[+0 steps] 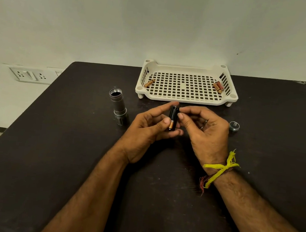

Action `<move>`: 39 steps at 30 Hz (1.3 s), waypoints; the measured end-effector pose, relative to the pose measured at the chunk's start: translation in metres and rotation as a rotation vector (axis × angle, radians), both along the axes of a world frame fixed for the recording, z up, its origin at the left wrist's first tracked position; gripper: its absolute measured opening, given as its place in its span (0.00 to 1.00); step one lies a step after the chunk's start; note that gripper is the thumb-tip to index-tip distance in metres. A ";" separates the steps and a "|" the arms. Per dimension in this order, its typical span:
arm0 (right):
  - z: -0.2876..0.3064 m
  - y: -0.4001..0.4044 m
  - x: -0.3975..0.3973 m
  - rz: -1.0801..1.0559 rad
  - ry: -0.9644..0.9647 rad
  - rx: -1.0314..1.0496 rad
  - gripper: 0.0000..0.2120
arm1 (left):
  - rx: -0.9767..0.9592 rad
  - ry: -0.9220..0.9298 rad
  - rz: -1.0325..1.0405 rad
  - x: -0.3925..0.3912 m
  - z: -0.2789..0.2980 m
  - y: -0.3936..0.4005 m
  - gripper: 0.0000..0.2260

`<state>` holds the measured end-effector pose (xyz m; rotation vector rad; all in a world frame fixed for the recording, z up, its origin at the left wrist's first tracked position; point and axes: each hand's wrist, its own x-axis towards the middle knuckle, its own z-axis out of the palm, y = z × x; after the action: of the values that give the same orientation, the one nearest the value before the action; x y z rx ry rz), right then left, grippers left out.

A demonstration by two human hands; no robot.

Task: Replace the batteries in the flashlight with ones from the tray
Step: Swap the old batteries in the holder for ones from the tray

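Both hands meet over the middle of the dark table, around a black battery holder (173, 118) with a copper-topped battery showing at its lower end. My left hand (150, 127) grips the holder from the left, thumb on its lower part. From the right, my right hand (202, 127) pinches its upper end with thumb and forefinger. The grey flashlight body (118, 105) stands head-down to the left, its threaded end open upward. Its tail cap (234, 126) lies to the right, spring up. In the cream tray (185, 99) lie one battery (149, 83) at the left and more batteries (218, 87) at the right.
The tray sits at the table's far edge against a pale wall. A wall socket plate (31, 75) is off the table at the left. A yellow thread band (221, 167) is tied on my right wrist.
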<state>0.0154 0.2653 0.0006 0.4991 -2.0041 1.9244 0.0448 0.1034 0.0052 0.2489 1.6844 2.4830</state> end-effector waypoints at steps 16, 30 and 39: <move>-0.001 0.004 0.001 0.089 0.206 0.239 0.11 | -0.004 -0.005 0.212 0.000 0.001 0.001 0.13; 0.005 0.005 0.004 0.045 0.480 0.510 0.10 | -0.096 -0.028 0.317 -0.003 0.000 0.004 0.06; 0.004 0.000 0.006 -0.066 0.423 0.441 0.12 | -0.062 -0.025 0.369 -0.001 -0.001 0.009 0.15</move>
<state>0.0217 0.2651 0.0051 0.8524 -2.1083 1.1999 0.0442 0.1121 0.0037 -0.1104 1.9451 2.6591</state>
